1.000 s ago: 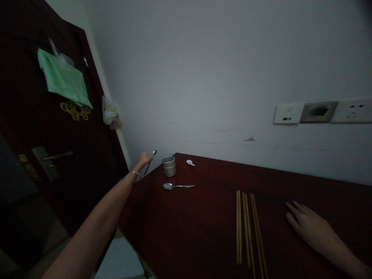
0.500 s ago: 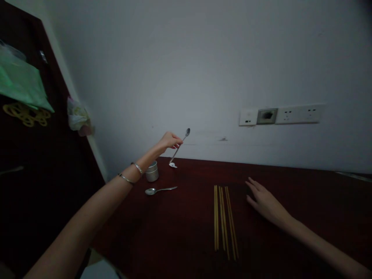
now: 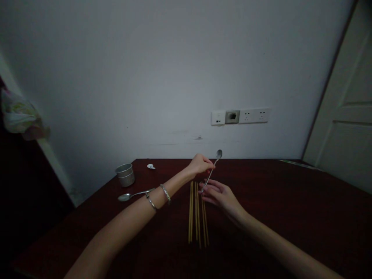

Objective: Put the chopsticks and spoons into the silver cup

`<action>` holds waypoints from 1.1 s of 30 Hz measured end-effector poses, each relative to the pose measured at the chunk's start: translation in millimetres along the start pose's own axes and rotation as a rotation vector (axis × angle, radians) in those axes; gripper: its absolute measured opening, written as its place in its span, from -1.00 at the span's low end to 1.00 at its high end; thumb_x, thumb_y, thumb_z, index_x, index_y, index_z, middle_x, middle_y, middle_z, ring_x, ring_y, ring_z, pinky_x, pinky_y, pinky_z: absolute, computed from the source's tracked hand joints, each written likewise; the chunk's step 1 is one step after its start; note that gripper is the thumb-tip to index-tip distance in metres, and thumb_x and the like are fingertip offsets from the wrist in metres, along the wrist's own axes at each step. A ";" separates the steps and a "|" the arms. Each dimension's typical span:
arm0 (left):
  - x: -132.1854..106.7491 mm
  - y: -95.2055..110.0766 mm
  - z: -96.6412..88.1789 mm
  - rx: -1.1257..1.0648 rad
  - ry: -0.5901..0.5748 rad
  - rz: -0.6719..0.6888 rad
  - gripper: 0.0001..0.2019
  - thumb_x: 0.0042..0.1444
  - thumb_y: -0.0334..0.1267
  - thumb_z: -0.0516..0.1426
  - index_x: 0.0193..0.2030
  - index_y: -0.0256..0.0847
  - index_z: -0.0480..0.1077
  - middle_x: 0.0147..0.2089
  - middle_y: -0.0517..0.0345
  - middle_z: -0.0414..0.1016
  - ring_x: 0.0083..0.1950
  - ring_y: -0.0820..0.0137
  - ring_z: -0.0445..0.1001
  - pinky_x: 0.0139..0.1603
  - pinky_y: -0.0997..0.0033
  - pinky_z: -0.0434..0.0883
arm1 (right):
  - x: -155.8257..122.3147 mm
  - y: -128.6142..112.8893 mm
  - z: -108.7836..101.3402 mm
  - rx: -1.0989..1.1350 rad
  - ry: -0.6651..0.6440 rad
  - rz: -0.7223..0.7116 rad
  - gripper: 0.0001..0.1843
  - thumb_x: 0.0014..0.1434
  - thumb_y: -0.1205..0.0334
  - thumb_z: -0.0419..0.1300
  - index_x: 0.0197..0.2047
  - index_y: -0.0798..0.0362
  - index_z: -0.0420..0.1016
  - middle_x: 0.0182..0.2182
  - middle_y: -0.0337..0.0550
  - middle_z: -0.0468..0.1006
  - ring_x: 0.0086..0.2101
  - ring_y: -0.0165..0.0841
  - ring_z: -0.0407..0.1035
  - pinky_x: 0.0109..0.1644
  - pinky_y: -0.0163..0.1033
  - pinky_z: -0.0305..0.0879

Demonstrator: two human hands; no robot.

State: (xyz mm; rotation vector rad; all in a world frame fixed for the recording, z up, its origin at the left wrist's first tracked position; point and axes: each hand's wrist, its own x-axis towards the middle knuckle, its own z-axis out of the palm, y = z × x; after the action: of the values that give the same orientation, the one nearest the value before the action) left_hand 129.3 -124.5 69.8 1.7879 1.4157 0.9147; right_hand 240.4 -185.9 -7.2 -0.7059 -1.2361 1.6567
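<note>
My left hand (image 3: 201,164) pinches a long-handled metal spoon (image 3: 210,175) high on its handle, just under the bowl. The spoon is tilted above the table, bowl up and to the right. At the lower end of its handle, my right hand (image 3: 218,193) has its thumb and fingers closed around the tip. Beneath the hands, several wooden chopsticks (image 3: 197,217) lie side by side, their far ends partly covered by my right fingers. A second metal spoon (image 3: 125,197) rests to the left, its handle reaching to my left forearm.
A metal cup (image 3: 126,176) stands at the table's left edge. Behind it lies a small white spoon-shaped piece (image 3: 150,166). The dark red table (image 3: 261,217) meets a wall with sockets (image 3: 252,116). A plastic bag (image 3: 20,114) hangs at the left.
My left hand has carried the long-handled spoon rightward, over the chopsticks. My right hand has moved left to the spoon's handle end. The view has turned to the right.
</note>
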 end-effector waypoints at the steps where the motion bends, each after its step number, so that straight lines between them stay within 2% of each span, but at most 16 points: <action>1: 1.4 -0.8 3.2 -0.016 0.003 -0.009 -0.88 -0.16 -0.34 0.16 -0.48 -0.37 0.47 -0.67 0.19 0.33 -0.66 0.60 0.23 -0.63 0.60 0.18 | 0.4 -0.6 -1.4 0.011 0.013 -0.009 -0.59 -0.05 0.21 0.22 -0.11 0.14 0.31 -0.17 0.03 0.48 -0.24 -0.27 0.43 -0.12 -0.15 0.38; 7: 8.1 -7.0 19.4 -0.083 0.033 -0.020 -0.91 -0.15 -0.37 0.16 -0.48 -0.38 0.44 -0.65 0.20 0.33 -0.64 0.59 0.27 -0.60 0.59 0.23 | 0.5 -4.3 -8.3 -0.026 0.074 -0.018 -0.69 -0.06 0.29 0.22 -0.19 0.16 0.35 -0.29 0.02 0.54 -0.35 -0.28 0.47 -0.21 -0.15 0.44; 10: 9.6 -7.2 21.9 -0.002 0.044 0.067 -0.84 -0.10 -0.29 0.16 -0.42 -0.38 0.43 -0.59 0.16 0.37 -0.59 0.55 0.32 -0.56 0.55 0.28 | 1.2 -6.5 -15.3 -0.058 0.089 -0.017 -0.73 -0.07 0.33 0.21 -0.23 0.17 0.36 -0.32 0.00 0.55 -0.37 -0.29 0.47 -0.21 -0.16 0.44; 12: 8.4 -3.2 17.7 0.157 0.124 0.227 -0.80 -0.06 -0.26 0.13 -0.34 -0.38 0.41 -0.50 0.10 0.42 -0.49 0.49 0.38 -0.47 0.50 0.33 | 2.4 -9.5 -22.2 -0.088 0.096 -0.019 -0.74 -0.07 0.34 0.21 -0.24 0.17 0.37 -0.35 -0.01 0.55 -0.40 -0.31 0.47 -0.25 -0.18 0.45; 14: 5.1 3.2 9.6 0.408 0.186 0.497 -0.80 0.00 -0.33 0.08 -0.22 -0.35 0.38 -0.33 0.04 0.44 -0.30 0.43 0.40 -0.29 0.43 0.36 | 3.7 -14.6 -29.8 -0.130 0.101 -0.019 -0.74 -0.08 0.33 0.20 -0.24 0.17 0.38 -0.38 -0.02 0.55 -0.43 -0.33 0.47 -0.30 -0.22 0.46; 17: -1.7 11.0 -2.2 0.856 0.101 0.921 -0.68 0.05 -0.49 -0.02 -0.03 -0.29 0.28 -0.05 -0.02 0.35 0.00 0.36 0.26 -0.01 0.33 0.26 | 4.8 -26.0 -40.3 -0.218 0.106 -0.007 -0.76 -0.10 0.34 0.19 -0.28 0.18 0.40 -0.45 -0.06 0.55 -0.49 -0.38 0.45 -0.39 -0.28 0.45; 18: -3.6 11.7 -4.6 0.971 0.059 1.017 -0.65 0.05 -0.51 -0.03 0.01 -0.29 0.25 0.02 -0.02 0.31 0.07 0.33 0.20 0.04 0.31 0.21 | 4.9 -30.2 -43.1 -0.249 0.104 -0.001 -0.77 -0.10 0.34 0.18 -0.29 0.19 0.40 -0.48 -0.08 0.54 -0.51 -0.39 0.44 -0.41 -0.30 0.44; 20: -6.0 9.9 -6.4 1.114 0.030 1.124 -0.64 0.07 -0.49 -0.03 0.05 -0.29 0.22 0.10 -0.04 0.23 0.15 0.29 0.11 0.08 0.28 0.16 | 5.1 -38.2 -48.0 -0.309 0.085 0.004 -0.78 -0.11 0.35 0.16 -0.31 0.20 0.41 -0.52 -0.12 0.53 -0.54 -0.42 0.43 -0.44 -0.32 0.43; 24: -5.0 -0.2 -5.7 1.209 0.042 1.162 -0.69 0.07 -0.41 0.02 0.00 -0.26 0.27 0.11 -0.03 0.24 0.19 0.29 0.06 0.09 0.25 0.11 | 5.9 -51.6 -56.0 -0.440 0.002 0.008 -0.80 -0.11 0.33 0.15 -0.34 0.20 0.44 -0.52 -0.12 0.53 -0.55 -0.43 0.42 -0.45 -0.34 0.42; 27: -3.1 -6.0 -6.7 1.226 0.010 1.137 -0.79 0.08 -0.39 0.02 -0.13 -0.27 0.35 -0.05 -0.01 0.40 0.15 0.32 0.14 0.07 0.26 0.10 | 8.1 -62.1 -62.0 -0.521 -0.028 0.019 -0.83 -0.11 0.29 0.17 -0.40 0.19 0.48 -0.52 -0.09 0.54 -0.53 -0.41 0.44 -0.46 -0.33 0.42; 30: -4.3 -8.8 -7.0 1.169 -0.034 1.046 -0.83 0.11 -0.37 -0.01 -0.29 -0.29 0.40 -0.30 0.00 0.47 -0.02 0.34 0.29 0.00 0.30 0.15 | 11.9 -77.0 -68.5 -0.558 0.001 -0.014 -0.81 -0.08 0.22 0.19 -0.42 0.19 0.49 -0.52 -0.07 0.55 -0.52 -0.39 0.44 -0.43 -0.29 0.43; 33: -8.3 -9.6 -3.5 0.941 -0.027 0.881 -0.83 0.08 -0.30 0.03 -0.31 -0.29 0.42 -0.36 0.03 0.47 -0.19 0.38 0.36 -0.12 0.36 0.22 | 17.0 -94.1 -74.0 -0.584 0.019 -0.063 -0.80 -0.06 0.19 0.20 -0.42 0.17 0.49 -0.50 -0.05 0.55 -0.48 -0.37 0.45 -0.38 -0.27 0.43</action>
State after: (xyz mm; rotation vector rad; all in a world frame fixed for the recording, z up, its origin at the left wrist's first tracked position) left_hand 120.1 -130.5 62.6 3.2595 1.0660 0.6053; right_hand 327.4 -133.2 58.1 -1.0146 -1.7309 1.2303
